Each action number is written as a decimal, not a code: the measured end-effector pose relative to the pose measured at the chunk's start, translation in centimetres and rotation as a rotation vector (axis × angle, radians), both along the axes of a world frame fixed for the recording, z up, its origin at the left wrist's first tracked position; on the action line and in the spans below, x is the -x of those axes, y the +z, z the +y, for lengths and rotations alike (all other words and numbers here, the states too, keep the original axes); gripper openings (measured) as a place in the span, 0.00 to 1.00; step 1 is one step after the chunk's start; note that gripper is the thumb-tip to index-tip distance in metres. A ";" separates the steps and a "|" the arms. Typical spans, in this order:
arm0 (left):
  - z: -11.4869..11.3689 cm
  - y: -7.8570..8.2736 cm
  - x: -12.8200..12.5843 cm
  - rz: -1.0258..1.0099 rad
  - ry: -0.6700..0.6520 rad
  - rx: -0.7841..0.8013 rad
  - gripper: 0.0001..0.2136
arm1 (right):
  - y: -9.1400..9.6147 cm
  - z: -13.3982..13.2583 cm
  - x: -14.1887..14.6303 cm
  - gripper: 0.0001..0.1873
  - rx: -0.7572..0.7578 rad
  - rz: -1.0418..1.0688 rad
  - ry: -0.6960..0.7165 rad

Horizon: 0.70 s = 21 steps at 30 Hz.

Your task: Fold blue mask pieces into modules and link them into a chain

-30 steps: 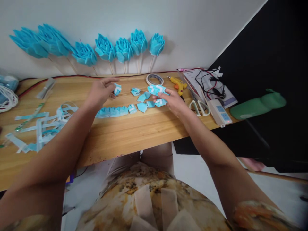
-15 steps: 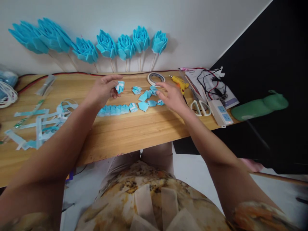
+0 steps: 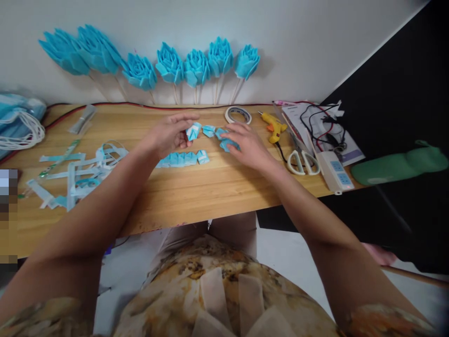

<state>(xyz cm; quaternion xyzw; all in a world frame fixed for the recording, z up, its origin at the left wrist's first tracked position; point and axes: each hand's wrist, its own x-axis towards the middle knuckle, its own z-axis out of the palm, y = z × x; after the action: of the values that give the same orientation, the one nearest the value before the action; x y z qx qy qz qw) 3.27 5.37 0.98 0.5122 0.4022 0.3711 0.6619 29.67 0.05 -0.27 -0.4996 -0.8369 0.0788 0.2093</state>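
Note:
A small folded blue piece with a white strip is pinched between the thumb and fingers of my left hand, just above the table. My right hand is curled over several more folded blue pieces, with its thumb and fingertips against them; part of this cluster is hidden under the fingers. Another folded blue piece lies between my two hands. In front of my left hand runs a row of overlapping folded blue pieces, its left end covered by my wrist.
Blue flowers on sticks lean against the wall. A tape roll, yellow glue gun, white-handled scissors, power strip and green bottle lie to the right. Cut blue and white strips litter the left side.
The loose pieces that lay spread on the table near my right hand are now bunched together beneath its fingers. My left hand keeps its piece and is closer to them. The view has shifted leftward.

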 end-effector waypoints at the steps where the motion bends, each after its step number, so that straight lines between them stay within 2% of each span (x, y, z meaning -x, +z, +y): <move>1: -0.3 0.3 -0.2 0.016 -0.007 0.011 0.13 | 0.2 0.1 0.1 0.20 0.004 0.081 -0.002; 4: -1.4 1.0 -0.8 0.089 -0.007 0.007 0.14 | 0.6 0.4 1.3 0.18 0.106 0.379 0.040; 8: -2.4 1.6 -1.3 0.222 -0.071 -0.126 0.16 | 0.4 1.0 3.7 0.18 0.335 0.709 0.097; 11: -2.6 1.5 -1.3 0.290 -0.072 -0.191 0.18 | 0.3 1.5 4.6 0.20 0.489 0.828 0.127; 14: -2.4 1.1 -1.3 0.272 -0.046 -0.186 0.20 | 0.4 2.1 5.1 0.23 0.590 0.873 0.159; 17: -2.1 0.8 -1.2 0.188 -0.027 -0.176 0.20 | 0.3 2.6 5.5 0.24 0.607 0.899 0.178; 21: -1.8 0.6 -1.1 0.013 0.000 -0.085 0.23 | 0.0 3.1 5.7 0.21 0.457 1.043 0.109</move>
<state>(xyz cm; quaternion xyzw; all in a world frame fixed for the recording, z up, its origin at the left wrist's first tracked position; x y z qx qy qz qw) 4.37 3.59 1.58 0.5424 0.3903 0.3843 0.6369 23.95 3.13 -0.27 -0.3831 -0.6092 0.5046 0.4769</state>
